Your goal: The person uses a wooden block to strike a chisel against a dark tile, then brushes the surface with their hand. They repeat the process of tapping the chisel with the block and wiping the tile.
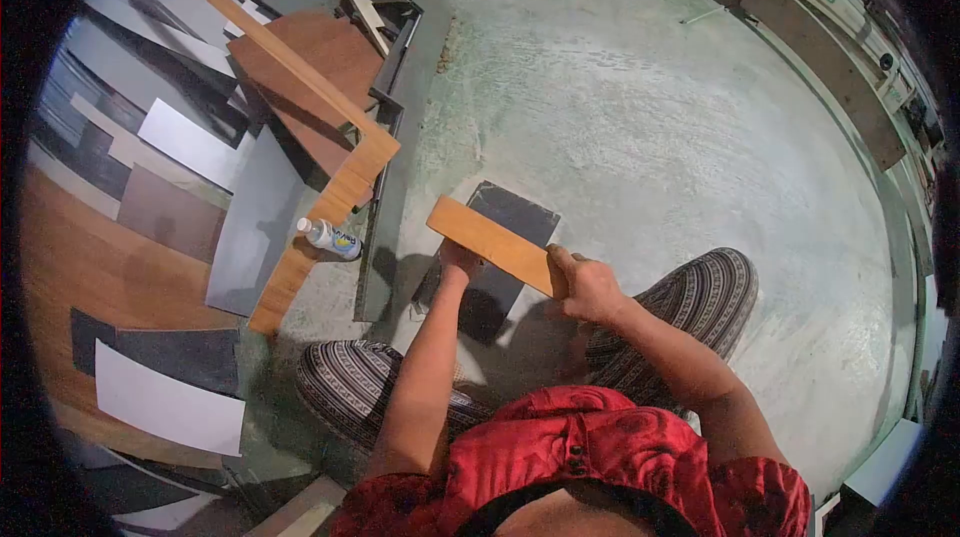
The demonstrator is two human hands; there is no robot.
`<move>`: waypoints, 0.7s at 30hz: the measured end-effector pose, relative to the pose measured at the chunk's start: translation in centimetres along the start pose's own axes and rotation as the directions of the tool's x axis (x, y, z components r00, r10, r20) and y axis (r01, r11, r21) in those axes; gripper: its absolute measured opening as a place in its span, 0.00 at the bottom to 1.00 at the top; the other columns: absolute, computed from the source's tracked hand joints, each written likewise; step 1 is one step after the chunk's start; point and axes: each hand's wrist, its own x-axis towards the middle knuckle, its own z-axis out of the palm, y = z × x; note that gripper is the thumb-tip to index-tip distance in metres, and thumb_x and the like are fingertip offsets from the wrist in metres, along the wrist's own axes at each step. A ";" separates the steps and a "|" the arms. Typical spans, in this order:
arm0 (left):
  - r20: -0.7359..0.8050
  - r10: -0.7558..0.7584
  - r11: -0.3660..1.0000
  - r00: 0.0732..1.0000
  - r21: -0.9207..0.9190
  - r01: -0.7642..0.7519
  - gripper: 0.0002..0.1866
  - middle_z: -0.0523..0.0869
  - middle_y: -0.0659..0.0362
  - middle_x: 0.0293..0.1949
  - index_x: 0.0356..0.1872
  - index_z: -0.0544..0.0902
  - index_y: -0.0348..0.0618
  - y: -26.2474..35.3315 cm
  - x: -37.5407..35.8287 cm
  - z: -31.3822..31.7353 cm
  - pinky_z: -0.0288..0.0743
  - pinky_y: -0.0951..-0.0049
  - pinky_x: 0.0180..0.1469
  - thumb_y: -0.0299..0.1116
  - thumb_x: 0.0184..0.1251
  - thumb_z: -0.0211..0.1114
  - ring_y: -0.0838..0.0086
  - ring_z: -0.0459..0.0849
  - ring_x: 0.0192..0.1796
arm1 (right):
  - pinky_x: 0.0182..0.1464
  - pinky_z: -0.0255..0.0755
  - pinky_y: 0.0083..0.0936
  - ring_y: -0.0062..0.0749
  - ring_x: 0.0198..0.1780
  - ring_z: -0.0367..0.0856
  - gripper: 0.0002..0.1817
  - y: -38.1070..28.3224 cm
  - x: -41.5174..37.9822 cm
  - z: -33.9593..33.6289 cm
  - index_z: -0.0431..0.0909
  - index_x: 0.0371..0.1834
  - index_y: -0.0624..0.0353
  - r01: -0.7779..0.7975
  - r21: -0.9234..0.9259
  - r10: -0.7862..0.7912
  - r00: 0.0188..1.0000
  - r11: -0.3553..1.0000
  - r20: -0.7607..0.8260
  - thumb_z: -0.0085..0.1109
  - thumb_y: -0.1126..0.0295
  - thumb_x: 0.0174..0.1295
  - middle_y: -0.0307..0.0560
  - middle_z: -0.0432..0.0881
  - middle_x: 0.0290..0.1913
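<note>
A short orange-brown wooden board (pixel 495 240) is held at a slant in front of me. My right hand (pixel 590 287) grips its near right end, with the thumb along the edge. Under the board's left part, my left hand (pixel 460 259) supports it from below; most of those fingers are hidden. Beneath the board, a dark flat slab (pixel 520 212) lies on the floor between my knees. To the left, a white bottle with a blue and yellow label (pixel 332 239) lies tilted over an L-shaped wood-look strip (pixel 335 199).
Stacked sheets and offcuts, including a brown panel (pixel 305 72) and a white sheet (pixel 170 397), fill the left side beside a grey metal frame (pixel 385 227). A long low wooden board (pixel 825 67) lines the right. The greenish concrete floor (pixel 620 117) stretches ahead.
</note>
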 end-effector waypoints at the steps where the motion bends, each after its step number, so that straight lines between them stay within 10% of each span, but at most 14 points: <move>1: 0.000 -0.003 1.000 1.000 0.001 0.003 0.19 0.80 0.57 0.50 0.51 0.75 0.43 -0.3 0.1 0.2 0.68 0.68 0.56 0.44 0.66 0.48 0.67 0.77 0.54 | 0.44 0.71 0.42 0.58 0.44 0.77 0.47 -0.3 0.1 -0.1 0.60 0.62 0.59 -0.012 -0.021 0.012 1.000 1.000 0.004 0.72 0.62 0.33 0.60 0.78 0.42; 4: -0.176 0.135 0.986 0.975 0.117 -0.115 0.21 0.81 0.55 0.47 0.50 0.75 0.41 -1.0 0.1 0.8 0.72 0.68 0.51 0.46 0.64 0.53 0.66 0.79 0.52 | 0.45 0.71 0.40 0.58 0.45 0.76 0.47 -1.6 -0.4 -1.2 0.61 0.61 0.61 0.051 0.075 -0.045 0.996 0.996 -0.081 0.72 0.62 0.33 0.61 0.77 0.43; 6: -0.211 -0.085 0.807 0.974 -0.588 -0.057 0.22 0.81 0.54 0.48 0.50 0.74 0.39 -1.3 -0.1 1.8 0.74 0.68 0.48 0.44 0.61 0.58 0.65 0.80 0.50 | 0.44 0.71 0.43 0.58 0.43 0.77 0.44 -2.1 -0.6 -1.2 0.61 0.61 0.59 0.090 0.119 -0.073 0.987 0.989 -0.140 0.70 0.63 0.35 0.61 0.77 0.40; 10: 0.095 -0.195 0.734 0.976 -0.646 0.210 0.20 0.81 0.55 0.48 0.49 0.75 0.39 -0.1 -0.3 -1.4 0.74 0.67 0.50 0.41 0.61 0.59 0.66 0.79 0.51 | 0.44 0.72 0.44 0.59 0.42 0.77 0.45 -1.1 -0.2 -0.3 0.61 0.62 0.56 0.059 0.087 -0.045 0.987 0.994 -0.155 0.71 0.63 0.36 0.61 0.77 0.38; 12: 0.268 -0.430 0.104 0.862 -0.934 0.342 0.19 0.83 0.55 0.46 0.48 0.75 0.38 -0.1 0.1 0.2 0.75 0.68 0.48 0.37 0.59 0.60 0.67 0.81 0.49 | 0.44 0.72 0.43 0.59 0.43 0.76 0.46 -0.6 0.1 -0.4 0.60 0.63 0.57 0.002 0.090 0.004 0.998 0.996 -0.066 0.72 0.62 0.36 0.61 0.77 0.39; 13: 0.267 -0.428 0.105 0.864 -0.934 0.341 0.19 0.83 0.55 0.46 0.48 0.75 0.38 0.0 0.2 -0.4 0.75 0.68 0.48 0.37 0.59 0.60 0.67 0.81 0.49 | 0.45 0.72 0.43 0.58 0.44 0.76 0.48 -0.5 0.2 -0.4 0.58 0.64 0.57 -0.057 0.089 0.055 0.998 0.994 0.026 0.72 0.61 0.35 0.61 0.77 0.41; 15: 0.067 -0.160 0.786 0.985 -0.595 0.169 0.18 0.84 0.57 0.43 0.47 0.75 0.39 0.4 0.2 -2.8 0.74 0.68 0.48 0.37 0.57 0.61 0.66 0.81 0.48 | 0.45 0.72 0.43 0.58 0.44 0.76 0.47 -0.6 -0.1 -0.5 0.58 0.64 0.58 0.029 0.102 -0.021 0.997 0.994 -0.079 0.71 0.61 0.36 0.62 0.77 0.41; 21: 0.208 -0.352 0.395 0.913 -0.851 0.346 0.18 0.82 0.58 0.45 0.48 0.75 0.42 2.9 -0.3 -8.1 0.71 0.66 0.54 0.41 0.60 0.58 0.68 0.78 0.52 | 0.45 0.71 0.43 0.59 0.44 0.76 0.46 -1.5 -0.4 -0.8 0.58 0.63 0.60 0.154 0.181 -0.121 0.976 0.971 -0.181 0.70 0.63 0.38 0.64 0.77 0.42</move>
